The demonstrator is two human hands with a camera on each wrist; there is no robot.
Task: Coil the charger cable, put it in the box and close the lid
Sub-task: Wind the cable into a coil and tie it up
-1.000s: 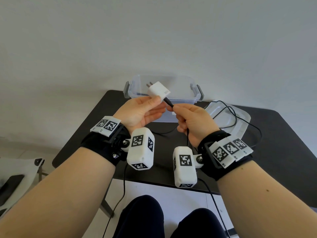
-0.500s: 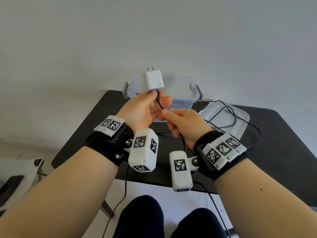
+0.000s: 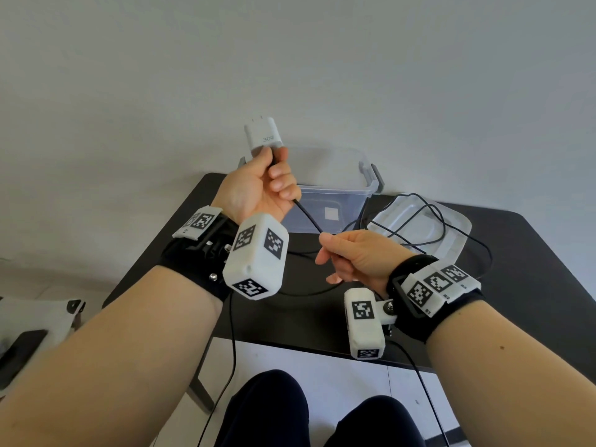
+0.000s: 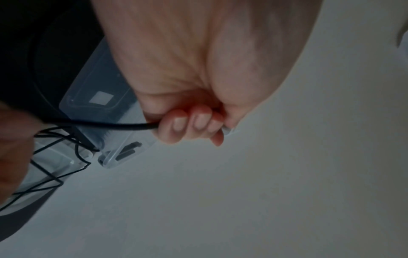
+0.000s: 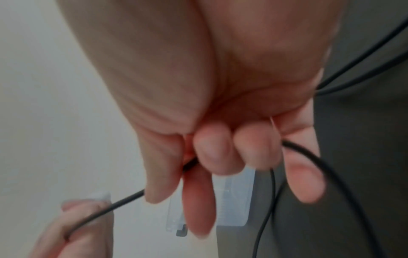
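My left hand is raised above the table and grips the white charger plug, which points upward, prongs on top. The black cable runs taut from under that fist down to my right hand, which pinches it between thumb and fingers. The rest of the cable lies in loose loops over the clear lid on the table. The clear plastic box stands open behind my hands, with grey latches.
The black table ends near my knees; its front edge crosses below my wrists. A white wall rises just behind the box. A grey chair part stands at the far left on the floor.
My left hand lifted the plug higher and turned it upright, closing into a fist round the cable's start. My right hand slid down the cable and away, stretching a straight length between the hands.
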